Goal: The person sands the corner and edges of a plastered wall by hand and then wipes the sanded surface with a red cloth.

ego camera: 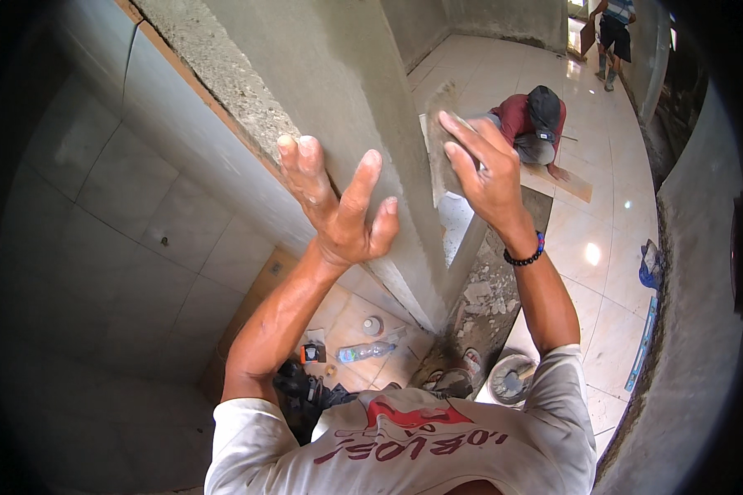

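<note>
A grey plastered wall edge (378, 99), with darker damp-looking patches, rises in front of me. My left hand (347, 204) is raised over its left face with the fingers spread, holding nothing; whether the fingertips touch the plaster I cannot tell. In my right hand (486, 164) is a flat, mortar-smeared piece (443, 142), held between thumb and fingers along the right side of the wall edge. Its exact kind is unclear. Rough bare mortar (247, 86) shows left of the smooth plaster, bordered by an orange-brown tile edge.
Below stand a bucket of mortar (511, 378), a plastic bottle (366, 352) and a rubble-strewn strip (480, 297). A blue spirit level (641, 343) lies by the right wall. One person (532, 124) crouches on the tiles over a board (560, 180); another (613, 37) stands farther off.
</note>
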`<action>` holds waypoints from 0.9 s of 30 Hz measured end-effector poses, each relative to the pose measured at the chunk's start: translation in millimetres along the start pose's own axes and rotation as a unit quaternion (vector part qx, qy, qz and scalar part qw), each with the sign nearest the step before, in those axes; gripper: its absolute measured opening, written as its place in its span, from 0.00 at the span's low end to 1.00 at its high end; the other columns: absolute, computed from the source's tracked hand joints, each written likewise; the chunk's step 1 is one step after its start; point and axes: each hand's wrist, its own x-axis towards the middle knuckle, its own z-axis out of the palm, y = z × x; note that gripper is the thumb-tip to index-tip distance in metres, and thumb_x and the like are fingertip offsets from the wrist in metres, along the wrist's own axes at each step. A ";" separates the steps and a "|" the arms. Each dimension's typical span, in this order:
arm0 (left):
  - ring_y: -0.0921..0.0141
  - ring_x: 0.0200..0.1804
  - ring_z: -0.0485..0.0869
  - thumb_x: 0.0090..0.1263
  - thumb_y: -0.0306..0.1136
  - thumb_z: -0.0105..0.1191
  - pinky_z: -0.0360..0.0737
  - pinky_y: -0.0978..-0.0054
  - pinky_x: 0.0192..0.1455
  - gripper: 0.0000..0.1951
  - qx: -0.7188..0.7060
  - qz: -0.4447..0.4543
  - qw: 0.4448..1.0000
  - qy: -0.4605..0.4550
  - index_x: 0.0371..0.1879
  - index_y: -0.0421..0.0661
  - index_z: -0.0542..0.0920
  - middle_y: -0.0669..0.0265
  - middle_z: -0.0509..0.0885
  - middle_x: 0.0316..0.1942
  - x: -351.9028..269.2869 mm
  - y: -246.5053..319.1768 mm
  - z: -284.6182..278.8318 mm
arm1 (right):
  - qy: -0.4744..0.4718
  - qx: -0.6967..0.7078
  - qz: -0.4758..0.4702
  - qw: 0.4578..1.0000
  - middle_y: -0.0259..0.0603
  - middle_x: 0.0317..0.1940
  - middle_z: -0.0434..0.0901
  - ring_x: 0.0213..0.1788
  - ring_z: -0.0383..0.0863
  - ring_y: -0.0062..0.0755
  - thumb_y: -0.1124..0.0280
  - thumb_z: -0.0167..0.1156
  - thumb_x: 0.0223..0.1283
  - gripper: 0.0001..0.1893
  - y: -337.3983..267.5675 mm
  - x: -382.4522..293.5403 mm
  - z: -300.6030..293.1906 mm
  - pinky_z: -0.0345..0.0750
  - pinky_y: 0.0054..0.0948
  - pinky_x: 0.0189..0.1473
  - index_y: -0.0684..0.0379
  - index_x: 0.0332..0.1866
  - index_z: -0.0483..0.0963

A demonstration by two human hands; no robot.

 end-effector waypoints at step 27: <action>0.42 0.81 0.35 0.72 0.41 0.50 0.36 0.34 0.77 0.25 0.009 0.001 1.000 -0.030 0.66 0.46 0.72 0.38 0.39 0.79 10.9 9.6 -3.8 | -0.222 0.239 0.078 0.942 0.43 0.43 0.87 0.42 0.80 0.29 0.68 0.56 0.55 0.20 63.1 52.1 -41.9 0.75 0.28 0.53 0.57 0.51 0.86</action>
